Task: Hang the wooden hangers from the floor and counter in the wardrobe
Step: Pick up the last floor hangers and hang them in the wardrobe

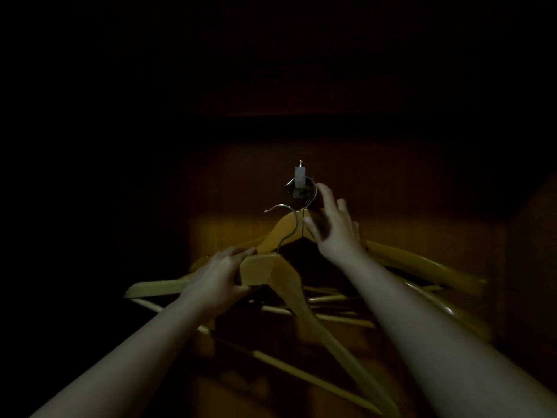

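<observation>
Nearest the camera, the left hand [221,277] gripped the neck of a wooden hanger [272,271], fingers curled tight over its top edge and thumb underneath, its metal hook [284,224] rising free toward the back wall. Several more hangers [422,263] fanned out behind and to the right, seemingly already hung. Farther in, the right hand [333,229] hovered with fingers spread and loose, touching or just beside the shoulder of a hung hanger, pinching nothing. Farthest, a small wall hook [300,179] on the dark wardrobe back [407,182] carried those hangers. That peg looked crowded and the light was poor: the held hanger's hook could miss, snag another hook, or knock the stack loose.
</observation>
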The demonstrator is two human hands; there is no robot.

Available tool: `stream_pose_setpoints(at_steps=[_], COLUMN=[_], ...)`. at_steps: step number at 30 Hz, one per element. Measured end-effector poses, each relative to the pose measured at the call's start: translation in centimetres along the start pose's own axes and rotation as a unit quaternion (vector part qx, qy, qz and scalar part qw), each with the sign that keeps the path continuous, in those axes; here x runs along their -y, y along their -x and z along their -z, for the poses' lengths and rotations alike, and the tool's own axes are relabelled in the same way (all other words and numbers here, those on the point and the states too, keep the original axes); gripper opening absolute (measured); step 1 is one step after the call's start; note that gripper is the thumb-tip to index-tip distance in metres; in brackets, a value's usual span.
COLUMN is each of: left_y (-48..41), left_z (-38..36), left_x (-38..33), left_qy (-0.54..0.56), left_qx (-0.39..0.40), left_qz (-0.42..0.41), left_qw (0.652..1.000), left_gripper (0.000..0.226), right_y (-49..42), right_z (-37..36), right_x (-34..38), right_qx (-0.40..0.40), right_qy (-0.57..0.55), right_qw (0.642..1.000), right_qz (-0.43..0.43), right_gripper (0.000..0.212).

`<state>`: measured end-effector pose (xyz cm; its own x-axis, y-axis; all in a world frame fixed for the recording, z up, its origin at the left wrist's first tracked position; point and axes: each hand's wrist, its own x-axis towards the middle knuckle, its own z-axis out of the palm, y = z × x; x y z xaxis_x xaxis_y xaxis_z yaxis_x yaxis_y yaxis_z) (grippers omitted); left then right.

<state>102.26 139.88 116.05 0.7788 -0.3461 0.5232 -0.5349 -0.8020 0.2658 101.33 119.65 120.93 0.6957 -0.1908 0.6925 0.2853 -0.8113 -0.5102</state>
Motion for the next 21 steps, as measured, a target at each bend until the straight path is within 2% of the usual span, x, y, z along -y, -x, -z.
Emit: stream_pose_setpoints(at_steps=[7, 13, 16, 18, 21], left_y=[0.5, 0.6, 1.9, 3.3, 5.1], left_z=[-1.2, -0.9, -0.9, -1.1, -1.0], left_x=[0.4, -0.1, -0.1, -0.1, -0.8], left_qy=[-0.001, 0.012, 0.042, 0.051, 0.06], left_qx=[-0.014, 0.004, 0.027, 0.028, 0.015], left_qz=[0.014, 0.034, 0.033, 0.024, 0.022], left_qw=[1.0, 0.999, 0.998, 0.998, 0.998], left_gripper=[0.075, 0.078, 0.077, 0.076, 0.065], right_y=[0.6, 2.0, 4.1, 6.4, 10.8], right_z=[-0.5, 0.5, 1.3, 1.7, 2.4], right_x=[0.2, 1.9, 1.3, 0.6, 0.3], right_qx=[-0.023, -0.011, -0.02, -0.022, 0.018], right_qy=[0.054, 0.115, 0.165, 0.104, -0.025], right_qw=[0.998, 0.992, 0.986, 0.993, 0.994], right_qz=[0.023, -0.046, 0.001, 0.05, 0.106], right_gripper=[0.066, 0.06, 0.061, 0.053, 0.048])
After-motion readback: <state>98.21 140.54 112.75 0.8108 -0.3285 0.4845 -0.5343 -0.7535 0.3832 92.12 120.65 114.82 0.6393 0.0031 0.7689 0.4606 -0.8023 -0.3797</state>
